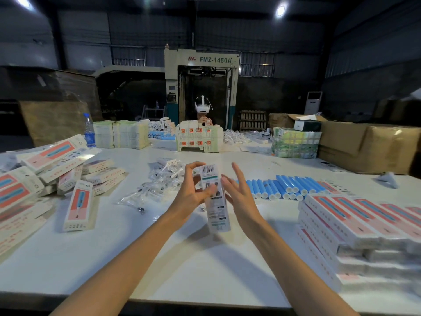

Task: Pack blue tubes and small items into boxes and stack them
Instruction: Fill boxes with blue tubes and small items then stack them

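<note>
I hold a long white box [215,208] upright above the white table [182,258], its barcode end on top and its printed back facing me. My left hand [193,192] grips the box's upper part, fingers curled round its left edge and thumb across the front. My right hand [239,192] is just right of the box with fingers spread and straight, its palm beside the box edge. Blue tubes [287,187] lie in a row to the right. Small clear-bagged items [159,179] are heaped behind my left hand.
Stacked packed pink-and-blue boxes [355,226] sit at the right. Loose boxes [45,176] are piled at the left, one box [78,207] lying apart. A water bottle [89,130], flat carton stacks [200,139], cardboard boxes [369,144] and a person [203,110] are across the table.
</note>
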### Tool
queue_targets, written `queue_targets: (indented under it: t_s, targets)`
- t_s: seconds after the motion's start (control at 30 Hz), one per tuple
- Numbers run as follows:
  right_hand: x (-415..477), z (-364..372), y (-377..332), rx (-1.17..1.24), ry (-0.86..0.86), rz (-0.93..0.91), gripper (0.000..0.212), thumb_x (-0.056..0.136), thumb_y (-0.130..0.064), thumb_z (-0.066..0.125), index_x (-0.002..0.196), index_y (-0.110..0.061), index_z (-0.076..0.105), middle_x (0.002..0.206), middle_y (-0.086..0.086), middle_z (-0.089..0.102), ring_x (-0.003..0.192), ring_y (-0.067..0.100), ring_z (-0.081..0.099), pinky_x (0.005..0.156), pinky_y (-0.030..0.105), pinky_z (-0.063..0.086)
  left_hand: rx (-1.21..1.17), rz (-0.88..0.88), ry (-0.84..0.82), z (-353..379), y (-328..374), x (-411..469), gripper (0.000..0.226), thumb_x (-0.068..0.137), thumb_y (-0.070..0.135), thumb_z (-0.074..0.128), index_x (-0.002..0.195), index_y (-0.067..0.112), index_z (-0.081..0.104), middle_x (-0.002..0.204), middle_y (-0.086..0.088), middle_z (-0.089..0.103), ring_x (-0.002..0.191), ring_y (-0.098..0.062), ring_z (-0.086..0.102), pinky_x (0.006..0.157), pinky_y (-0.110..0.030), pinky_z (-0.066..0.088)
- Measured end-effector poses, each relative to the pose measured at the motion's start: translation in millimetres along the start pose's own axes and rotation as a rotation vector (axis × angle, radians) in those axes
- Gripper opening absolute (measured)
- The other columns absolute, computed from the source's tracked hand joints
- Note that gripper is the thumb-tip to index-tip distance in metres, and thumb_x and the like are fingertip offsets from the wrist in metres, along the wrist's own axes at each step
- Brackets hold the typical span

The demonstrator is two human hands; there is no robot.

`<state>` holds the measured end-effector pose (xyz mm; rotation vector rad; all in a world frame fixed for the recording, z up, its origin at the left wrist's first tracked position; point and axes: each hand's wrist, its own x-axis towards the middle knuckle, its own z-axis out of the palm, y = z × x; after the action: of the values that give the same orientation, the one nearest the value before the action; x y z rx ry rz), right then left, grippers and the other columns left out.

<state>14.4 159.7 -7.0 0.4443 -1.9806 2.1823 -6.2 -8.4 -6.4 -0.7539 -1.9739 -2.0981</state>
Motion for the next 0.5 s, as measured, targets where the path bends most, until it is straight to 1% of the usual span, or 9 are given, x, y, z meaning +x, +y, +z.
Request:
queue_targets:
  t_s: [0.03,0.07,0.1,0.17,0.23,0.33,0.37,0.43,0.5]
  targets:
    - [-8,-5,-3,-0.025,-0.031,0.035,0.058,0.101,-0.055,0.059,0.154,-0.047,0.038,0.137,-0.005,0.066,0.128,0.017,0.064,0.107,0.04,0.05,-0.061,-0.009,-0.002,6,5,-1,0.06,0.093,0.007,0.077,0.135,0.036,0.045,0.117,-0.01,0.07,0.111,-0.029,0.069,0.094,-0.042,0.06]
    - [-16,-9,-6,-0.037,-0.079,0.048,0.055,0.101,-0.061,0.056,0.151,-0.042,0.045,0.134,-0.003,0.069,0.126,0.02,0.065,0.105,0.042,0.053,-0.096,-0.007,-0.006,13,11,-1,0.06,0.091,0.01,0.077,0.135,0.036,0.045,0.114,-0.01,0.071,0.109,-0.026,0.069,0.089,-0.038,0.06]
    - [-24,-14,-11,-0.032,-0.112,0.041,0.053,0.101,-0.063,0.053,0.147,-0.038,0.052,0.131,0.001,0.07,0.123,0.023,0.067,0.103,0.043,0.055,-0.103,0.002,-0.019,22,17,-2,0.06,0.089,0.015,0.077,0.135,0.037,0.044,0.112,-0.008,0.072,0.106,-0.023,0.069,0.084,-0.035,0.06]
    - [-42,-25,-27,-0.018,-0.097,-0.018,0.048,0.103,-0.058,0.052,0.143,-0.034,0.056,0.13,0.004,0.071,0.118,0.025,0.07,0.1,0.046,0.058,-0.106,0.031,-0.061,43,29,-4,0.06,0.09,0.02,0.076,0.137,0.039,0.044,0.115,-0.007,0.074,0.103,-0.021,0.072,0.077,-0.03,0.059]
    - [-57,-41,-48,-0.108,-0.03,-0.086,0.043,0.105,-0.053,0.053,0.143,-0.034,0.057,0.127,0.0,0.072,0.115,0.021,0.071,0.097,0.041,0.059,-0.162,0.052,-0.093,65,39,-5,0.061,0.091,0.017,0.075,0.138,0.041,0.043,0.124,-0.005,0.075,0.113,-0.021,0.072,0.084,-0.034,0.061]
    - [-72,-78,-84,-0.334,0.069,-0.159,0.042,0.102,-0.048,0.06,0.136,-0.025,0.065,0.122,-0.002,0.074,0.113,0.018,0.07,0.093,0.032,0.057,-0.217,0.08,-0.115,101,47,-7,0.067,0.097,0.005,0.074,0.144,0.042,0.043,0.135,-0.005,0.072,0.129,-0.024,0.066,0.104,-0.041,0.057]
    - [-76,-94,-96,-0.43,0.111,-0.176,0.042,0.1,-0.05,0.063,0.132,-0.024,0.068,0.118,-0.003,0.075,0.11,0.016,0.071,0.088,0.027,0.057,-0.206,0.076,-0.117,113,48,-8,0.067,0.098,0.005,0.073,0.146,0.042,0.043,0.137,-0.004,0.071,0.13,-0.022,0.065,0.106,-0.039,0.055]
    - [-84,-132,-121,-0.622,0.221,-0.178,0.041,0.095,-0.054,0.068,0.125,-0.025,0.071,0.109,-0.007,0.075,0.098,0.012,0.071,0.071,0.014,0.054,-0.134,0.054,-0.144,137,47,-12,0.059,0.101,0.007,0.071,0.144,0.041,0.049,0.132,-0.001,0.072,0.124,-0.014,0.067,0.102,-0.034,0.056]
    - [-90,-173,-140,-0.858,0.368,-0.174,0.038,0.094,-0.055,0.07,0.118,-0.025,0.071,0.103,-0.01,0.071,0.09,0.008,0.067,0.065,0.015,0.05,-0.035,0.057,-0.212,160,44,-15,0.045,0.101,0.005,0.069,0.137,0.031,0.059,0.123,0.003,0.075,0.118,-0.008,0.068,0.096,-0.027,0.056]
